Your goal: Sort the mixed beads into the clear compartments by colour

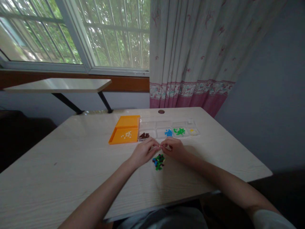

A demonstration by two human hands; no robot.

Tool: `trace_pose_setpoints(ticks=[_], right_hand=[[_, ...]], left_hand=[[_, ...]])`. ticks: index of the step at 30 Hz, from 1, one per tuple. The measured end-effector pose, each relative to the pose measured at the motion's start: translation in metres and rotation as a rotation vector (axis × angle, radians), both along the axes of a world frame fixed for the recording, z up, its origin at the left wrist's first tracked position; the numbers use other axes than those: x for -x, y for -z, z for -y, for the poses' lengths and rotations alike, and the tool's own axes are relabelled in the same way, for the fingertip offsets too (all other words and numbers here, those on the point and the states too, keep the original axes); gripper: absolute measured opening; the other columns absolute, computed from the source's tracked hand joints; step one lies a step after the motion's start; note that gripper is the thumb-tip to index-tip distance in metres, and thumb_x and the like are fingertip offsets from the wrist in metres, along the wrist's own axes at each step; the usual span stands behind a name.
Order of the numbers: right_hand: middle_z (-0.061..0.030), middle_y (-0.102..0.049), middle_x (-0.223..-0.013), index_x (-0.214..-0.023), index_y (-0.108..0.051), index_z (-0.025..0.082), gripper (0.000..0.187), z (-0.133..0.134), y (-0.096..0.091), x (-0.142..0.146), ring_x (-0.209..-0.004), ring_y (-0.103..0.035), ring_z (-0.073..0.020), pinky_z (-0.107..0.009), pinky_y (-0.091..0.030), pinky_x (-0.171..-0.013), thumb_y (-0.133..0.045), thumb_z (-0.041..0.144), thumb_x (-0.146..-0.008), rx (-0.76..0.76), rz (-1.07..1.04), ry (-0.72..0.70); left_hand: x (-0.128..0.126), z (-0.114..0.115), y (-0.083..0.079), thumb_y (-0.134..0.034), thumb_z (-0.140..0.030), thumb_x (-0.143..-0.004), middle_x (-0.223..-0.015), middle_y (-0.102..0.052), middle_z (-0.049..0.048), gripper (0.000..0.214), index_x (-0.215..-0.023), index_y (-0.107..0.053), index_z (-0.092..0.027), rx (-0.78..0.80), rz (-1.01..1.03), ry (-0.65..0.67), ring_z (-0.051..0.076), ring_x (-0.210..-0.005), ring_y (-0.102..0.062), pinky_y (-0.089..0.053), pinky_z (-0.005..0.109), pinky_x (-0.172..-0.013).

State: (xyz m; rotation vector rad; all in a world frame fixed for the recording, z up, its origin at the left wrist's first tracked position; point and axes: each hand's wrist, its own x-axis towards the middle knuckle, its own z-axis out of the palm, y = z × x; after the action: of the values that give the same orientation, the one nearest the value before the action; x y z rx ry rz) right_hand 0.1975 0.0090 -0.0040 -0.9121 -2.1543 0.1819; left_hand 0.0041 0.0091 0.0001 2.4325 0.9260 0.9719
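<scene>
On the far side of the surface [83, 168] from me, the left hand [143, 152] and right hand [175, 148] met, fingers of both pinched together at a tiny pale piece [159, 146], too small to make out. A multicoloured cluster [158, 162] lay on the surface just nearer the person. Beyond stood a clear tray [164, 123] with green pieces [179, 131], beside an orange box [128, 121].
</scene>
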Motion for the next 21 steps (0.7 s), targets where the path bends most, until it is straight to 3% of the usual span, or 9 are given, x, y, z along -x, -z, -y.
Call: trace_pose_setpoints(ticks=[9, 16, 21], right_hand=[[-0.0014, -0.06, -0.068, -0.08, -0.065, 0.018, 0.012, -0.001, 0.002, -0.002, -0.063, -0.054, -0.0109, -0.02, -0.04, -0.06, -0.055, 0.025, -0.081, 0.046, 0.017, -0.021], [-0.0018, -0.062, -0.076, -0.086, -0.065, 0.017, 0.014, -0.006, -0.003, -0.02, -0.064, -0.055, -0.0099, -0.019, -0.042, -0.062, -0.054, 0.015, -0.077, 0.196, 0.241, -0.284], [-0.0026, -0.063, -0.083, -0.091, -0.065, 0.018, 0.019, -0.008, -0.004, -0.026, -0.07, -0.057, -0.0107, -0.019, -0.043, -0.065, -0.056, 0.014, -0.074, 0.245, 0.325, -0.328]], left_hand=[[0.0, 0.0, 0.0, -0.049, -0.022, -0.084, -0.079, -0.055, 0.003, 0.01, -0.083, -0.058, -0.017, -0.046, 0.039, -0.031, 0.012, -0.071, -0.053, -0.043, 0.021, -0.064], [0.013, -0.001, -0.005, -0.051, -0.023, -0.082, -0.082, -0.056, 0.0033, 0.01, -0.084, -0.059, -0.017, -0.086, 0.059, -0.177, 0.009, -0.062, -0.05, -0.042, 0.02, -0.057], [0.019, -0.002, -0.006, -0.052, -0.021, -0.082, -0.083, -0.057, 0.0042, 0.009, -0.085, -0.059, -0.017, -0.11, 0.086, -0.222, 0.01, -0.065, -0.051, -0.042, 0.02, -0.059]])
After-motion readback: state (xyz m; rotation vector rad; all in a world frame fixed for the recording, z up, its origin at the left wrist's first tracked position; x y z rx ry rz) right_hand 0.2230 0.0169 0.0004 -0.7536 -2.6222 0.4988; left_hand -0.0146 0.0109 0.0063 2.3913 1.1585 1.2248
